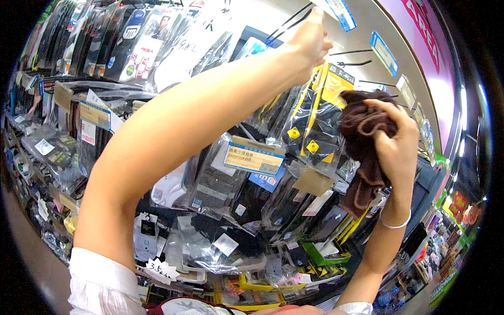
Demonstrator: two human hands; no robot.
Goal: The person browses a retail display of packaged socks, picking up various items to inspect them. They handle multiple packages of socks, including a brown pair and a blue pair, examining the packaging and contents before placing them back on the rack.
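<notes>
My right hand point(393, 138) is closed around a bunched dark brown cloth point(366, 122), whose lower end hangs down in front of the racks. A thin bangle circles that wrist. My left arm reaches across the picture, and my left hand point(309, 45) is raised beside a wire display hook point(289, 19) and a blue-edged price tag point(342, 17). One finger points up and the others curl, with their inner side turned away, so a hold on the hook cannot be told. Below it hang packs of dark socks point(315, 118) with yellow trim, close to the brown cloth.
Rows of bagged socks point(145, 51) hang at upper left. A price label point(255, 156) sticks out in front of the middle rack. Bare hooks point(354, 63) project at upper right. Lower down are a green box point(327, 256) and several loose packs point(220, 252).
</notes>
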